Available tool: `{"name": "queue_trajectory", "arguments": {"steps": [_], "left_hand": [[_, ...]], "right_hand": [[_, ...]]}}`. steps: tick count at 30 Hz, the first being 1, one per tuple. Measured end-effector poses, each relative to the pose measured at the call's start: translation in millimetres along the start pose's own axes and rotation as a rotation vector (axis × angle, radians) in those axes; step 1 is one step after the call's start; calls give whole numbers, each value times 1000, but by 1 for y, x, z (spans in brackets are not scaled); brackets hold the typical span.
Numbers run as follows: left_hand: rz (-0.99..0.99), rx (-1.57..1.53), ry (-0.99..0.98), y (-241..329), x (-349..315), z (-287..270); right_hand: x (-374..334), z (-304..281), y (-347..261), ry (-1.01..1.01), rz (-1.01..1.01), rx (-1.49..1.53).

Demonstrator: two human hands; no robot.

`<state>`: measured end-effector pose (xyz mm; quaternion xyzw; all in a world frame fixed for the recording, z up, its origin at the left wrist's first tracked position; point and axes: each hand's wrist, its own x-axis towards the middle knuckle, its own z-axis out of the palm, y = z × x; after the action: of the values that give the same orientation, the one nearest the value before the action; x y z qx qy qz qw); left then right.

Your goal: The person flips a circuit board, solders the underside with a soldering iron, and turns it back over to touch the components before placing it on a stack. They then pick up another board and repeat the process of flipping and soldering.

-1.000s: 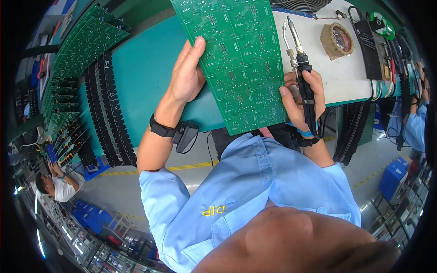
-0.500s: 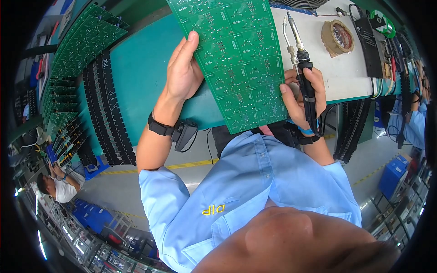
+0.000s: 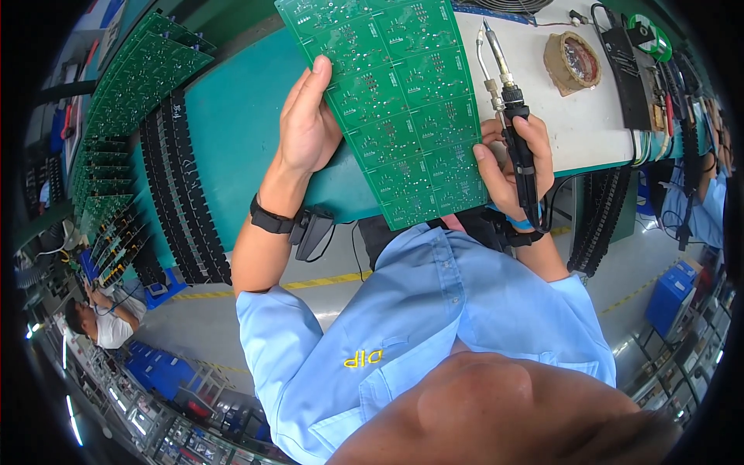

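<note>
A green circuit board panel (image 3: pixel 403 101) is held up in front of me, tilted, its surface divided into several repeated sections. My left hand (image 3: pixel 308 120) grips its left edge, thumb on the face and the other fingers behind. At the right edge my right hand (image 3: pixel 521 163) steadies the board with its fingertips. That same hand is closed around a black soldering iron (image 3: pixel 520 143) with a thin metal tube alongside, both tips pointing away from me. The fingers behind the board are hidden.
Black slotted racks (image 3: pixel 174 186) stand on the green bench mat (image 3: pixel 240 101) at left, with more green boards (image 3: pixel 147 77) beyond. On the white surface (image 3: pixel 535 58) are a round tan container (image 3: pixel 572 63) and a green solder spool (image 3: pixel 649 37). A person in white (image 3: pixel 112 322) sits far left.
The board and my left hand have shifted slightly to the left. My right hand with the soldering iron has moved only a little the same way; both grips are unchanged.
</note>
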<state>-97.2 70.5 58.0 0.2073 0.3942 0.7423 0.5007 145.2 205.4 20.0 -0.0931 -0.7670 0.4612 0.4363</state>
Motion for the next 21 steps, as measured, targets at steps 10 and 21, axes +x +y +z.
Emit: {"name": "queue_trajectory", "arguments": {"steps": [10,21], "left_hand": [[-7,31,25,0,0,1],[-9,82,48,1,0,6]], "right_hand": [[0,0,4,1,-46,13],[2,0,3,-8,-60,-6]]}}
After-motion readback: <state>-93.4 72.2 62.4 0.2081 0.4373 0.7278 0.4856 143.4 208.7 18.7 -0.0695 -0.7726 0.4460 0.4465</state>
